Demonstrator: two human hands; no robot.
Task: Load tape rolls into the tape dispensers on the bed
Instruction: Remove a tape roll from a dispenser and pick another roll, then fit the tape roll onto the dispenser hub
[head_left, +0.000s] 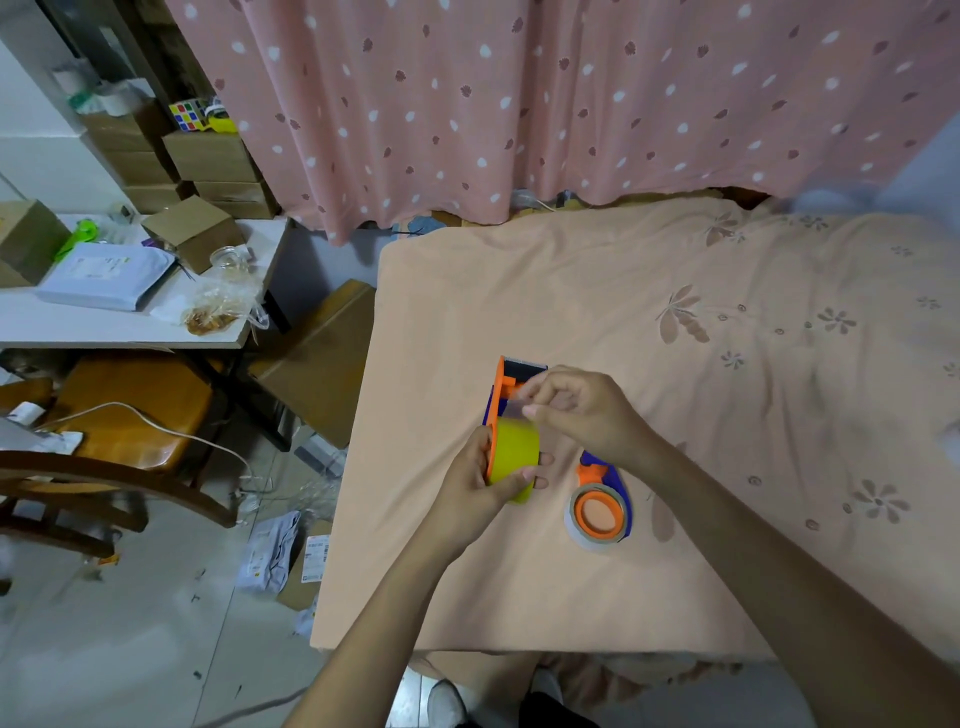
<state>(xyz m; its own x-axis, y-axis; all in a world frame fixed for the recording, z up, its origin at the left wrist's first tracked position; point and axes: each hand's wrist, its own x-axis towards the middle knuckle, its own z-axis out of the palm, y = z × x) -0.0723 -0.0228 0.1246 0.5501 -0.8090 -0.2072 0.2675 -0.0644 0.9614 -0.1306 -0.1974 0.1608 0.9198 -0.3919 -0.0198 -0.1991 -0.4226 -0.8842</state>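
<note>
An orange and blue tape dispenser (503, 387) is held above the peach bed sheet (675, 364), with a yellow-green tape roll (514, 457) seated in it. My left hand (475, 486) grips the roll and dispenser from the left side. My right hand (576, 408) pinches the clear loose tape end (514, 408) just above the roll, near the dispenser's front. A second orange and blue dispenser (605, 486) lies flat on the sheet to the right, carrying a clear tape roll (584, 532) around its orange hub.
The bed's left edge (358, 415) drops to a tiled floor with cardboard boxes (322, 358) and parcels. A wooden chair (119, 441) and a cluttered white table (130, 317) stand at left. A pink dotted curtain (519, 104) hangs behind the bed.
</note>
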